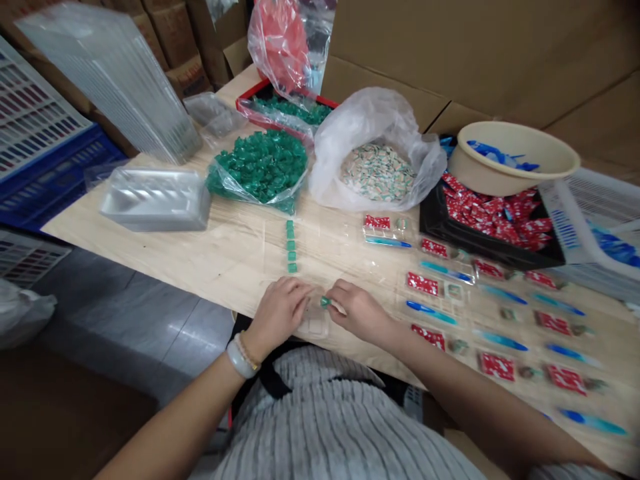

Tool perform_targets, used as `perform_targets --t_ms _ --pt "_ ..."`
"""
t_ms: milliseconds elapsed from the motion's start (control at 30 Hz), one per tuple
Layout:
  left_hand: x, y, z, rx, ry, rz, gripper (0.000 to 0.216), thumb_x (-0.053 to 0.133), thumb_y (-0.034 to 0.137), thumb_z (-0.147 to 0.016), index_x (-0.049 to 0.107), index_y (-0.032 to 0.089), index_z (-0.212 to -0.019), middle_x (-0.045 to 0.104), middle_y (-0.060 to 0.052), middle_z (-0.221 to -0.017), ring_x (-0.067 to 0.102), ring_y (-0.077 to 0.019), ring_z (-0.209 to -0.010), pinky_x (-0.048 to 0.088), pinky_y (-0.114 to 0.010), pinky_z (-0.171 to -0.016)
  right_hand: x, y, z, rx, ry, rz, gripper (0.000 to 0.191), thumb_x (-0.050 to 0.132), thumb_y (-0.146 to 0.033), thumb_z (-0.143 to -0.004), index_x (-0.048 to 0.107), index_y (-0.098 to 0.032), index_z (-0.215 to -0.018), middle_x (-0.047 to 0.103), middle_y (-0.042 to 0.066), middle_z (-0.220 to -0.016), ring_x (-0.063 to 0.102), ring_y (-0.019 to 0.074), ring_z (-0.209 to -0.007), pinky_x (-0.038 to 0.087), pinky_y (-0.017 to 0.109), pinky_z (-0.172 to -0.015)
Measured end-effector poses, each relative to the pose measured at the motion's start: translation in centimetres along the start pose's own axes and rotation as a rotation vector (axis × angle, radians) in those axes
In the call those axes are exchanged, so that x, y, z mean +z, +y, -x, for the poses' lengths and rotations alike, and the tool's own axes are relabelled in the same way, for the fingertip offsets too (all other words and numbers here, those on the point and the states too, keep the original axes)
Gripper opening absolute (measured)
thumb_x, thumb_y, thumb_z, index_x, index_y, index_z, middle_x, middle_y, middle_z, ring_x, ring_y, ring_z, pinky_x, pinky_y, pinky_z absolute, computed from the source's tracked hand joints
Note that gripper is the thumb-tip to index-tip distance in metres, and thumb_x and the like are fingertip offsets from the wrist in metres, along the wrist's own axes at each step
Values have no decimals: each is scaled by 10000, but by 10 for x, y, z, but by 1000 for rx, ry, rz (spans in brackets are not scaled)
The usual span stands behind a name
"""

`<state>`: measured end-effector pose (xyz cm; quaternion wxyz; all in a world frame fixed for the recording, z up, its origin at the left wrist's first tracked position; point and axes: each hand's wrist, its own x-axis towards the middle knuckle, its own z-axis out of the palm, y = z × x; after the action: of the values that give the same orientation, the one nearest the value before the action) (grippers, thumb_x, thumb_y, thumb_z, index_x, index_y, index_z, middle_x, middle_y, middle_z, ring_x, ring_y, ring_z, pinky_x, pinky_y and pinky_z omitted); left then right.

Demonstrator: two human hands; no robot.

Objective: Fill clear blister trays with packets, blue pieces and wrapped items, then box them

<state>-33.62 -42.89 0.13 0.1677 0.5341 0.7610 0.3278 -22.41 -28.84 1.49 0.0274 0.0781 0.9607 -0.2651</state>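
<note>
My left hand [280,308] and my right hand [356,308] meet at the near edge of the wooden table [240,247]. My right hand's fingers pinch a small green candy [325,302]. Under both hands lies a small clear plastic tray [315,323], and my left hand's curled fingers hold its left side. A short column of green candies [291,247] lies on the table just beyond my left hand. To the right lie several clear trays [430,285], each filled with a red packet, a blue stick and a small sweet.
An open bag of green candies [260,165] and a bag of pale wrapped sweets [377,170] sit mid-table. A black bin of red packets [493,217] and a beige bowl [515,157] stand right. Stacked clear trays [155,200] are left; cardboard boxes [450,47] behind.
</note>
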Motion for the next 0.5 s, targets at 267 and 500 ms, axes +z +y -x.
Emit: perform_targets --t_ms 267,500 --pt "6 -20 10 71 -139 -236 171 452 254 -823 591 179 -890 551 -56 -873 443 -191 -890 310 -342 -767 6 -1 -16 -151 -301 311 186 448 -199 -809 610 -129 -867 554 74 -845 519 160 -796 407 275 -709" --pt "6 -17 7 39 -123 -286 159 445 258 -826 573 179 -875 543 -49 -867 446 -193 -884 315 -339 -770 24 10 -9 -97 -135 82 206 487 -173 -798 575 -144 -983 556 77 -912 492 173 -896 409 323 -807"
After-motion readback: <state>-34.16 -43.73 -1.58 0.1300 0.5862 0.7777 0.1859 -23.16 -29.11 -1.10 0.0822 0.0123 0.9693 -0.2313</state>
